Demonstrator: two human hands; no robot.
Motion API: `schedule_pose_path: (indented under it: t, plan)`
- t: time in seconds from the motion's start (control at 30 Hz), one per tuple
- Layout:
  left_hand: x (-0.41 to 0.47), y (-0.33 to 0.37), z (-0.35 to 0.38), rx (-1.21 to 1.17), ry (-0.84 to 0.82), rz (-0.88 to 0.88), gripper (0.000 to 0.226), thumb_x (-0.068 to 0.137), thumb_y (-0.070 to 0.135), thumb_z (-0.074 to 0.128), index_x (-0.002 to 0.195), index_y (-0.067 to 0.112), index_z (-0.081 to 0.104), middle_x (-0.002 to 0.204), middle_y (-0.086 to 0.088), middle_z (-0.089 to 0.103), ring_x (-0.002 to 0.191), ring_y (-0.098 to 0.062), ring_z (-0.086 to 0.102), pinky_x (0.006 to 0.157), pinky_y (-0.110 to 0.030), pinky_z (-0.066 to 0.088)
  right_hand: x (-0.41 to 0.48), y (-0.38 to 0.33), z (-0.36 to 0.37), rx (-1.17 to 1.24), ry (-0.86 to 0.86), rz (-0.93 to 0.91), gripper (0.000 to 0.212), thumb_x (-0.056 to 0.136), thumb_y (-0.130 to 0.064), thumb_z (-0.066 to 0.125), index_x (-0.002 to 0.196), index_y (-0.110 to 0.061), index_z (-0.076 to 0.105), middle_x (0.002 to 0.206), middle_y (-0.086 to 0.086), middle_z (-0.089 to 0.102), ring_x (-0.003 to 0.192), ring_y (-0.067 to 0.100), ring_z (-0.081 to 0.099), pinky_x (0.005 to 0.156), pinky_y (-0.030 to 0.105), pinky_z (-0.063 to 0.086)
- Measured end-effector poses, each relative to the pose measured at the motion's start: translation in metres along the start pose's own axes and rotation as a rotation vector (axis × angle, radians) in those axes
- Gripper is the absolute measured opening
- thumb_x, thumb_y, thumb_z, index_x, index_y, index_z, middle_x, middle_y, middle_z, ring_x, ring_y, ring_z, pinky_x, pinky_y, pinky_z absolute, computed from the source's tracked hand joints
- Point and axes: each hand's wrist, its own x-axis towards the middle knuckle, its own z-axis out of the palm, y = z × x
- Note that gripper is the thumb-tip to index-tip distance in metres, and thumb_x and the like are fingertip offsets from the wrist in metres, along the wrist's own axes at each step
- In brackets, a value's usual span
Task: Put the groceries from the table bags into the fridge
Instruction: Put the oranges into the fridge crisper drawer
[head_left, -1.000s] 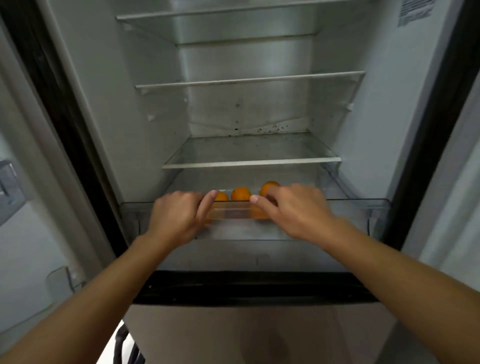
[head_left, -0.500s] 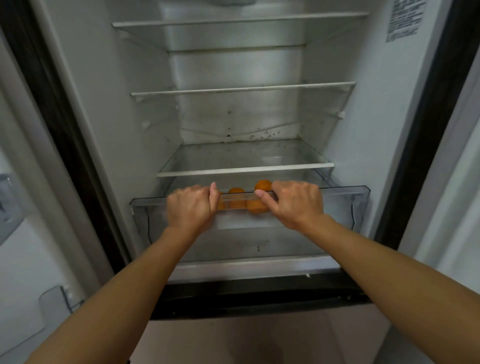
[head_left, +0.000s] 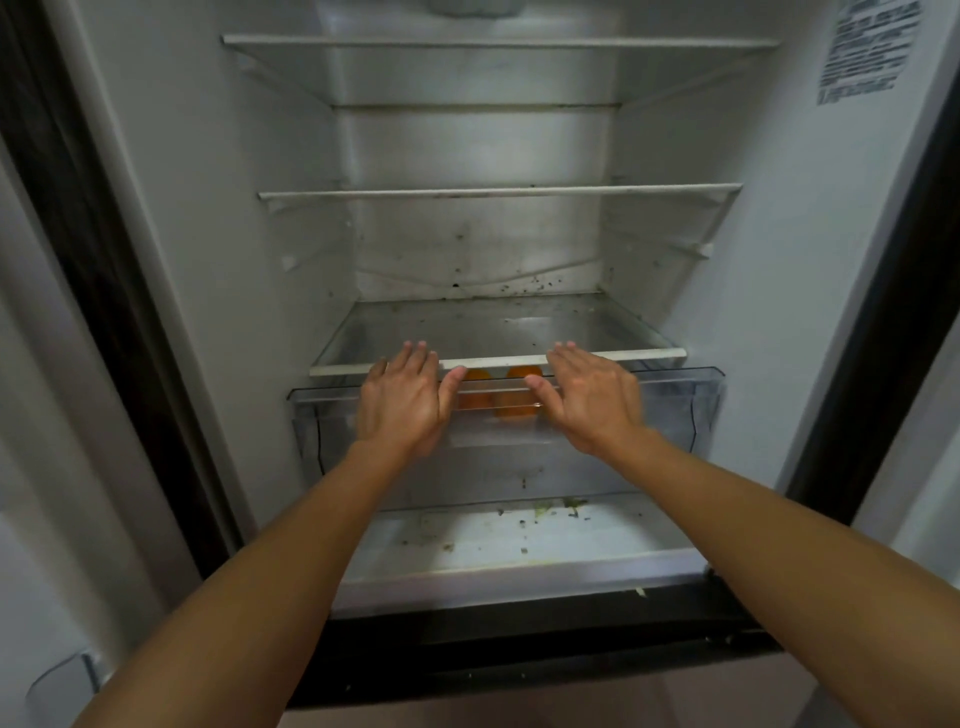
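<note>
left hand and right hand, fingers straight, flat against clear drawer.

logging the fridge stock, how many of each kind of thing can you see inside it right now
oranges: 2 in view, behind the drawer front
glass shelves: 3
clear drawer: 1
total: 6

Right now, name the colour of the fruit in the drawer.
The fruit is orange; the head view shows it.
</note>
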Motion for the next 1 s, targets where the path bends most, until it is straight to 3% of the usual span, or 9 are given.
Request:
schedule_pose_path:
  t: [0.17, 0.3, 0.43, 0.57, 0.7, 0.77, 0.87, 1.0]
  plan:
    - [0.018, -0.006, 0.017, -0.003, -0.043, 0.007, 0.088, 0.09, 0.057, -0.008, 0.129, 0.011, 0.057, 0.141, -0.009, 0.052, 0.136, -0.023, 0.041, 0.112, -0.043, 0.027, 0.015, 0.001, 0.012, -0.011, -0.062, 0.031, 0.104, 0.086, -0.071, -0.012, 0.131, -0.006, 0.055, 0.136, 0.014, 0.057, 0.128, 0.028, 0.051, 0.105, 0.041, 0.039]
    - [0.033, -0.01, 0.031, -0.007, -0.038, -0.006, 0.088, 0.09, 0.056, -0.005, 0.124, 0.008, 0.06, 0.131, -0.011, 0.059, 0.127, -0.027, 0.05, 0.108, -0.044, 0.031, 0.027, 0.003, 0.025, -0.016, -0.086, 0.037, 0.097, 0.088, -0.069, -0.008, 0.134, -0.007, 0.052, 0.139, 0.013, 0.054, 0.133, 0.026, 0.044, 0.112, 0.042, 0.029]
    - [0.039, -0.012, 0.041, 0.002, 0.006, -0.004, 0.08, 0.095, 0.054, 0.002, 0.115, 0.009, 0.065, 0.119, -0.011, 0.066, 0.11, -0.028, 0.061, 0.092, -0.039, 0.044, 0.033, 0.007, 0.035, -0.013, -0.07, 0.04, 0.089, 0.093, -0.065, 0.001, 0.131, -0.007, 0.055, 0.135, 0.013, 0.057, 0.13, 0.026, 0.049, 0.11, 0.044, 0.032]
    - [0.036, -0.011, 0.036, 0.032, -0.015, 0.003, 0.078, 0.095, 0.053, 0.003, 0.109, 0.011, 0.067, 0.111, -0.009, 0.069, 0.1, -0.028, 0.064, 0.08, -0.037, 0.046, 0.031, 0.007, 0.033, 0.001, -0.075, 0.019, 0.091, 0.091, -0.068, 0.001, 0.128, -0.009, 0.059, 0.13, 0.011, 0.061, 0.122, 0.027, 0.055, 0.102, 0.042, 0.039]
    - [0.03, -0.01, 0.023, 0.04, -0.066, 0.036, 0.075, 0.093, 0.054, 0.003, 0.116, 0.012, 0.061, 0.117, -0.011, 0.062, 0.109, -0.031, 0.055, 0.092, -0.041, 0.039, 0.032, 0.008, 0.024, -0.028, -0.145, -0.006, 0.086, 0.089, -0.068, 0.002, 0.133, -0.015, 0.053, 0.133, 0.007, 0.057, 0.124, 0.026, 0.05, 0.101, 0.041, 0.036]
    - [0.018, -0.011, 0.015, 0.003, -0.03, 0.025, 0.061, 0.097, 0.05, 0.019, 0.121, 0.01, 0.059, 0.123, -0.016, 0.057, 0.114, -0.034, 0.05, 0.097, -0.043, 0.036, 0.029, 0.009, 0.017, -0.017, -0.148, -0.043, 0.085, 0.087, -0.068, 0.003, 0.132, -0.016, 0.052, 0.132, 0.008, 0.056, 0.123, 0.027, 0.049, 0.101, 0.044, 0.035]
    - [-0.015, -0.008, 0.001, 0.005, 0.046, -0.01, 0.035, 0.096, 0.032, 0.049, 0.116, 0.006, 0.061, 0.119, -0.019, 0.056, 0.111, -0.036, 0.051, 0.091, -0.044, 0.04, 0.013, 0.002, 0.007, 0.031, -0.072, -0.145, 0.069, 0.091, -0.058, 0.018, 0.125, -0.015, 0.058, 0.124, 0.01, 0.06, 0.116, 0.029, 0.054, 0.098, 0.046, 0.037]
    - [-0.085, 0.004, -0.024, 0.011, 0.047, -0.106, 0.019, 0.089, 0.023, 0.057, 0.097, 0.006, 0.062, 0.099, -0.015, 0.059, 0.089, -0.036, 0.057, 0.064, -0.039, 0.042, -0.023, -0.028, -0.001, 0.113, -0.048, -0.369, 0.045, 0.089, -0.042, 0.037, 0.104, -0.013, 0.068, 0.102, 0.009, 0.066, 0.091, 0.03, 0.061, 0.077, 0.041, 0.045]
